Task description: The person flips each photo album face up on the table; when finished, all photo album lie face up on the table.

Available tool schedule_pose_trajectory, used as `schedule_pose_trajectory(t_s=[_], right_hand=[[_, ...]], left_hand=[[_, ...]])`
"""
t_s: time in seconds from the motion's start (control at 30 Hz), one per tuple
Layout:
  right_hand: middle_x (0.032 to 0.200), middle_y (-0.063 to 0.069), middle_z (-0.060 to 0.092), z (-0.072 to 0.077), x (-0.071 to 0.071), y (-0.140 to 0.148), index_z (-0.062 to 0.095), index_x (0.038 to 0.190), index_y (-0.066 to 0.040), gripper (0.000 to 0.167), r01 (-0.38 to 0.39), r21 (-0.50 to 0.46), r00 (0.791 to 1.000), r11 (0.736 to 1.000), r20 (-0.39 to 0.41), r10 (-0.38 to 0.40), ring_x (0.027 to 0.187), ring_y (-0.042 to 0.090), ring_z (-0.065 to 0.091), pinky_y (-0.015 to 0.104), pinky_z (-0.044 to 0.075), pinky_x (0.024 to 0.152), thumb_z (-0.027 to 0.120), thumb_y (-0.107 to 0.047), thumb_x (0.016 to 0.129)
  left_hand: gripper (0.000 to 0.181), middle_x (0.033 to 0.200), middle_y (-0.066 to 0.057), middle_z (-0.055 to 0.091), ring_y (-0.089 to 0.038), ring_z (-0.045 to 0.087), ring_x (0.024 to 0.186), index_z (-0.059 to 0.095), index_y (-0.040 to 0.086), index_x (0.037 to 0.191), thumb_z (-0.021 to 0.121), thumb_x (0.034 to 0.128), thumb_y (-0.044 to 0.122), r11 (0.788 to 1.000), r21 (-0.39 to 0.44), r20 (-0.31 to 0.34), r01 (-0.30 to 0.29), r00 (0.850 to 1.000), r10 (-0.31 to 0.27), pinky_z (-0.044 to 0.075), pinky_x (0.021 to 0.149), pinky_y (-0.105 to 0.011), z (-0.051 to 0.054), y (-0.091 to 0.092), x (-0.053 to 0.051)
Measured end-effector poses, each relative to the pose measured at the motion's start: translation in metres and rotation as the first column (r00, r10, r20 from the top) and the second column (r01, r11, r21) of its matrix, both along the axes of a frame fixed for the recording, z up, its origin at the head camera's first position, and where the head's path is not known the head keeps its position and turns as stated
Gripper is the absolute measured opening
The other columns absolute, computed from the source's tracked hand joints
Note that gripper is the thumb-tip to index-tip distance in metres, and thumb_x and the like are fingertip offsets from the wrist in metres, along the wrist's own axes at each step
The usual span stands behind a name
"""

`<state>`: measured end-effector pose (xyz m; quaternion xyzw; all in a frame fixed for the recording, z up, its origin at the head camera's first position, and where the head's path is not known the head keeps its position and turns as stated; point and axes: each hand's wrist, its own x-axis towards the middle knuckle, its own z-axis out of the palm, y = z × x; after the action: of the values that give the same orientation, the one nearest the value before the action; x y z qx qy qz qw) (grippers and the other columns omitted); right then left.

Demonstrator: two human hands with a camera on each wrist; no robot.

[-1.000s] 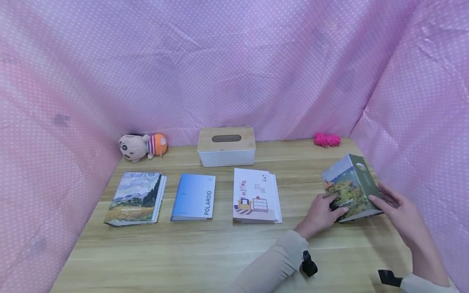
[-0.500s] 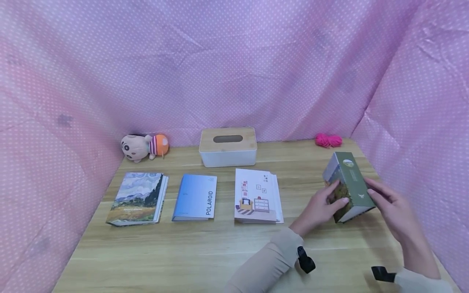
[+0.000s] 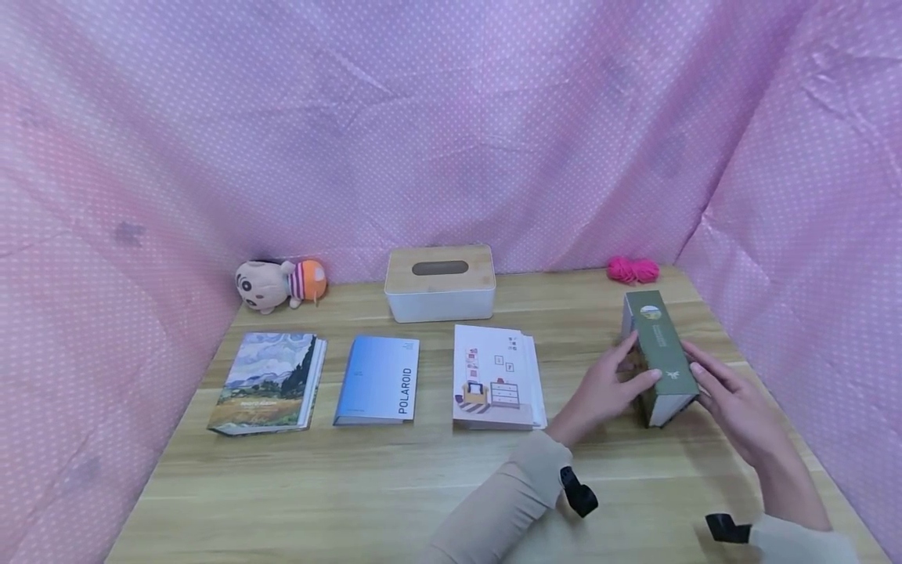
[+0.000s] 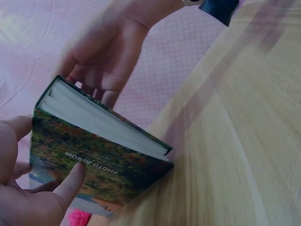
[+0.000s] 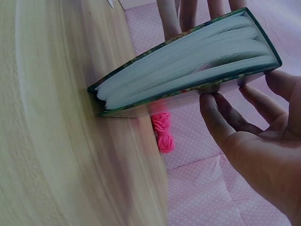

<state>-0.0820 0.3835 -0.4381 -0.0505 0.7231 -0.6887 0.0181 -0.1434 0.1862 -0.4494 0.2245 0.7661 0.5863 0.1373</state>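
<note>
A thick photo album (image 3: 661, 345) stands on its open page edge near the table's right side, green spine up and leaning slightly. My left hand (image 3: 599, 395) holds it from the left, thumb near the spine and fingers on the painted front cover. In the left wrist view the words on that cover of the photo album (image 4: 117, 155) show upside down. From the other side my right hand (image 3: 736, 411) holds the back cover; its fingers (image 5: 221, 115) touch that cover in the right wrist view. White pages fan out between the covers.
Left of the hands lie a white illustrated album (image 3: 493, 376), a blue Polaroid album (image 3: 377, 380) and a landscape-painting album (image 3: 264, 384). Along the back are a plush toy (image 3: 282, 283), a tissue box (image 3: 440, 286) and pink yarn (image 3: 633, 270). Pink dotted cloth (image 3: 451, 141) hangs behind.
The photo album has turned from leaning with its front cover showing to nearly upright, spine facing up. Both hands have moved a little to the left with it.
</note>
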Motion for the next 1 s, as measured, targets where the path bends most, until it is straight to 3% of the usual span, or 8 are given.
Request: schedule_pose_trajectory(t_s=[0.13,0.3,0.43,0.57,0.73,0.9,0.97,1.0], right_hand=[[0.156,-0.005,0.022,-0.006,-0.003,0.000,0.021,0.152,-0.008,0.052,-0.050,0.017,0.999,0.999,0.017,0.050,0.113,-0.018,0.045,0.006,0.044,0.089,0.036,-0.022,0.105],[0.148,-0.011,0.031,-0.013,-0.007,-0.002,0.019,0.152,-0.005,0.056,-0.071,0.189,0.996,0.979,0.070,0.059,0.111,-0.023,0.042,0.006,0.044,0.087,0.035,-0.030,0.105],[0.154,0.009,0.027,-0.017,-0.011,-0.005,0.019,0.151,-0.002,0.058,-0.097,0.290,0.992,0.952,0.100,0.071,0.110,-0.024,0.038,0.006,0.043,0.088,0.035,-0.033,0.105],[0.153,0.034,0.012,-0.022,-0.015,-0.008,0.017,0.151,-0.001,0.060,-0.141,0.287,0.984,0.948,0.144,0.103,0.110,-0.021,0.041,0.009,0.045,0.089,0.035,-0.034,0.104],[0.153,0.032,0.014,-0.025,-0.019,-0.011,0.018,0.151,-0.001,0.063,-0.172,0.322,0.975,0.931,0.188,0.115,0.109,-0.022,0.040,0.010,0.046,0.089,0.039,-0.036,0.103],[0.151,0.032,0.025,-0.023,-0.022,-0.012,0.020,0.152,-0.003,0.066,-0.154,0.463,0.974,0.873,0.219,0.055,0.135,0.025,0.040,0.005,0.040,0.082,0.041,-0.040,0.102],[0.149,0.033,0.026,-0.023,-0.023,-0.013,0.019,0.152,-0.004,0.068,-0.151,0.499,0.971,0.853,0.235,0.034,0.135,0.047,0.030,0.005,0.038,0.080,0.042,-0.043,0.101],[0.149,0.034,0.027,-0.023,-0.024,-0.013,0.018,0.152,-0.003,0.069,-0.150,0.508,0.971,0.848,0.239,0.029,0.134,0.050,0.029,0.005,0.037,0.079,0.042,-0.043,0.101]], left_hand=[[0.067,0.148,0.006,0.041,-0.011,0.054,0.121,0.027,0.037,0.149,0.059,0.0915,0.048,0.999,-0.046,-0.027,-0.018,0.999,0.017,0.046,0.096,-0.024,-0.001,-0.006,-0.003],[0.068,0.146,0.004,0.043,-0.011,0.054,0.121,0.026,0.038,0.149,0.060,0.0906,0.049,0.996,-0.080,-0.043,-0.028,0.999,0.025,0.047,0.095,-0.023,0.000,-0.013,-0.005],[0.069,0.144,0.003,0.043,-0.009,0.055,0.118,0.027,0.037,0.149,0.062,0.0900,0.047,0.997,-0.069,-0.030,-0.016,0.999,0.014,0.049,0.091,-0.020,0.001,-0.017,-0.005],[0.069,0.144,0.002,0.042,-0.007,0.054,0.116,0.029,0.037,0.148,0.063,0.0888,0.048,0.996,-0.085,-0.030,-0.025,0.999,0.023,0.047,0.090,-0.018,0.002,-0.023,-0.007],[0.070,0.143,0.001,0.044,-0.006,0.050,0.116,0.030,0.038,0.148,0.063,0.0871,0.052,0.987,-0.152,-0.057,-0.059,0.997,0.051,0.047,0.093,-0.021,0.002,-0.029,-0.010],[0.074,0.145,0.000,0.045,-0.008,0.047,0.123,0.030,0.035,0.149,0.064,0.0860,0.053,0.979,-0.188,-0.070,-0.074,0.996,0.062,0.046,0.096,-0.026,-0.001,-0.033,-0.012],[0.074,0.145,-0.001,0.045,-0.009,0.048,0.123,0.030,0.035,0.149,0.065,0.0858,0.052,0.978,-0.194,-0.062,-0.074,0.996,0.063,0.046,0.097,-0.026,-0.003,-0.034,-0.012],[0.075,0.145,-0.001,0.045,-0.009,0.048,0.123,0.029,0.035,0.149,0.065,0.0857,0.052,0.977,-0.199,-0.058,-0.073,0.996,0.062,0.046,0.097,-0.026,-0.004,-0.034,-0.012]])
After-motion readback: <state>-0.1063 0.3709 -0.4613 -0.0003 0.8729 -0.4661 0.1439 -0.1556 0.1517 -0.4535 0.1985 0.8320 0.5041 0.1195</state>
